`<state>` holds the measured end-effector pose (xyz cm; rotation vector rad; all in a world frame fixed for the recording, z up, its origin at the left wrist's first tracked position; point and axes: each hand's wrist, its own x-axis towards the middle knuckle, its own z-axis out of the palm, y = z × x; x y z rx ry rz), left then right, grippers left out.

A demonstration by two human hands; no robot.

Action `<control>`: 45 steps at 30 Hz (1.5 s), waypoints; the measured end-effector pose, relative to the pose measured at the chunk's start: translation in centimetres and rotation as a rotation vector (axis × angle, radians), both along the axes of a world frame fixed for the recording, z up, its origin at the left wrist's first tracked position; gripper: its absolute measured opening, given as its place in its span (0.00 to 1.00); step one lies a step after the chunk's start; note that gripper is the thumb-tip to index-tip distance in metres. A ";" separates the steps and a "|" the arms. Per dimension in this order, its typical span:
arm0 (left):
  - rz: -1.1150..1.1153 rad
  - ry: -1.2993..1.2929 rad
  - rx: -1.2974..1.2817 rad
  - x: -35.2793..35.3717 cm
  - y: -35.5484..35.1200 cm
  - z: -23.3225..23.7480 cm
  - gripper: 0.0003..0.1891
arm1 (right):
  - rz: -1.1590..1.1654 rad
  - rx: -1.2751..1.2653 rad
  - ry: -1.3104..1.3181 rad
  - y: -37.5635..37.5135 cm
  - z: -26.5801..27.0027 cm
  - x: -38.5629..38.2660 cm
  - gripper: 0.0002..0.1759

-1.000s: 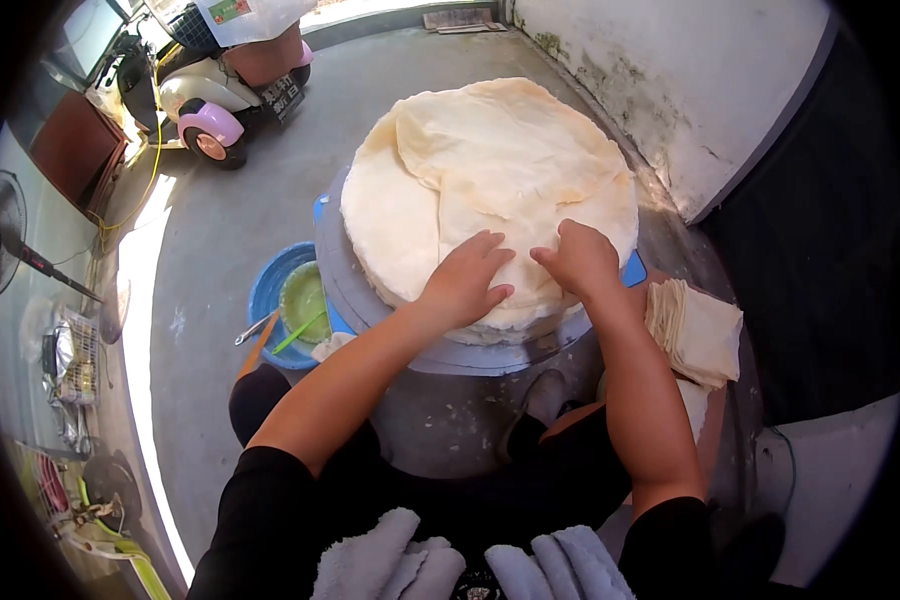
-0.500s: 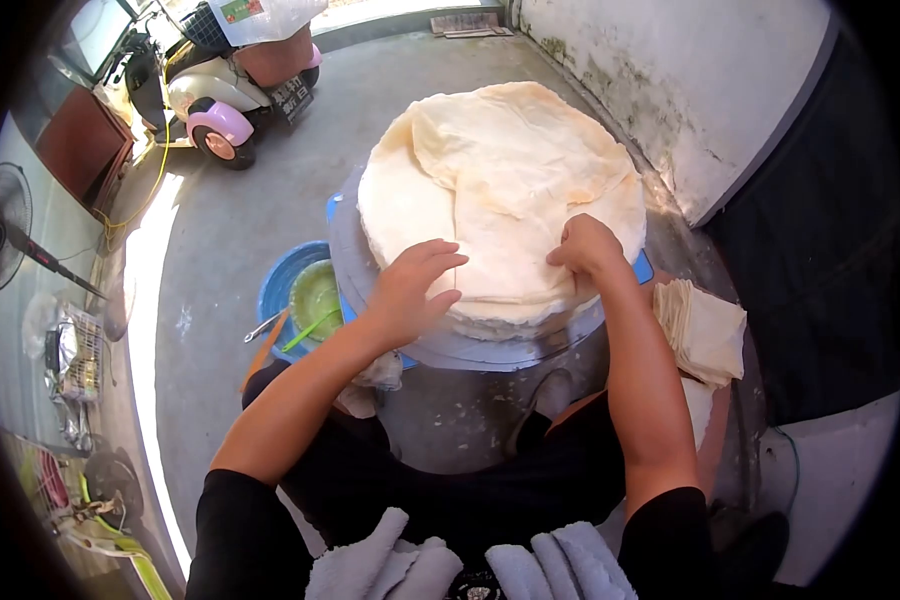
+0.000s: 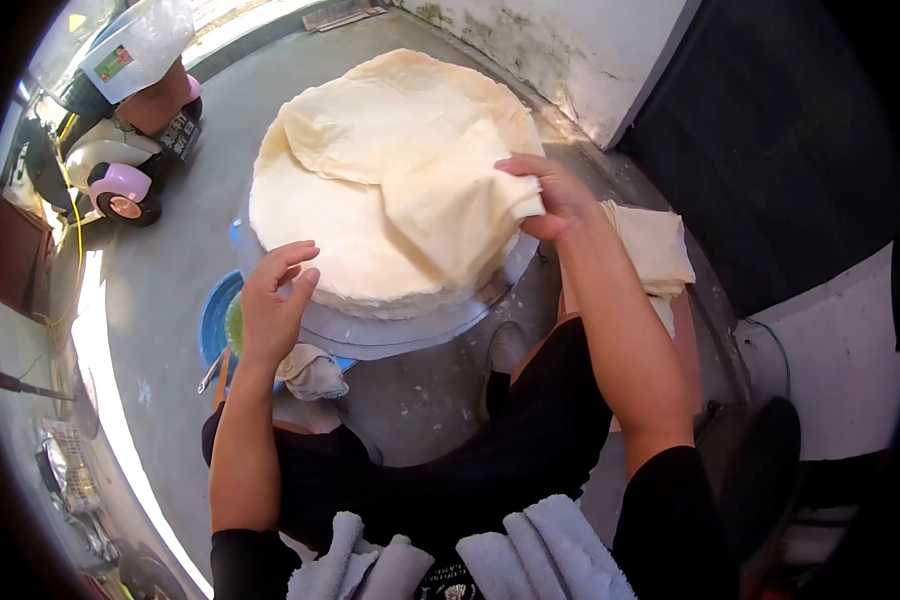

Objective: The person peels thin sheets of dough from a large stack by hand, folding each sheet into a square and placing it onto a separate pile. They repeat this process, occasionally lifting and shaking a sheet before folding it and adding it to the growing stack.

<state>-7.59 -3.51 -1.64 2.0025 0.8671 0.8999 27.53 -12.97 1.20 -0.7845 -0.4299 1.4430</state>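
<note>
A wide, round stack of thin cream-coloured sheets (image 3: 320,235), like dough or bean-curd skin, lies on a round grey plate (image 3: 370,338). My right hand (image 3: 562,205) grips the edge of a folded top sheet (image 3: 445,215) at the stack's right side, its thumb and fingers closed on it. That sheet is partly lifted and creased towards the hand. By the stack's near-left rim is my left hand (image 3: 278,300), holding nothing, its fingers apart and curved. Behind my right forearm sits a pile of folded sheets (image 3: 655,245), partly hidden.
To the left, a blue basin (image 3: 213,318) holds a green bowl (image 3: 234,325), partly covered by my left hand. A crumpled cloth (image 3: 312,372) lies beside the plate. A parked scooter (image 3: 120,165) stands far left; a white wall (image 3: 560,60) and dark curtain (image 3: 760,150) are at right.
My right hand has drawn the sheet's edge up and to the right. My left hand has moved off the stack's surface to its left edge. The view has turned right.
</note>
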 end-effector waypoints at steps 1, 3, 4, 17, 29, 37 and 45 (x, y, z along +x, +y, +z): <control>-0.012 0.002 0.013 0.0 -0.3 0.3 0.13 | -0.034 0.005 -0.048 -2.9 2.2 0.6 0.24; -0.029 0.006 0.006 0.1 -0.9 0.9 0.13 | -0.103 0.127 -0.059 -8.3 3.9 2.2 0.26; -0.033 0.009 0.014 0.1 -1.1 1.1 0.13 | -0.081 0.140 -0.084 -11.5 4.4 3.5 0.27; -0.054 0.016 -0.066 0.5 -0.3 -0.8 0.13 | -1.197 -0.448 0.027 -36.1 -9.7 6.5 0.11; 0.000 0.061 -0.088 0.6 0.9 -1.7 0.13 | -1.411 -0.127 0.039 -31.7 -18.0 3.8 0.27; -0.006 0.110 -0.127 0.7 0.9 -2.0 0.14 | -1.330 -0.594 0.080 -30.7 -26.8 1.9 0.21; -0.041 0.092 -0.157 1.0 0.7 -2.1 0.14 | -1.286 -0.697 -0.020 -30.3 -26.0 0.9 0.19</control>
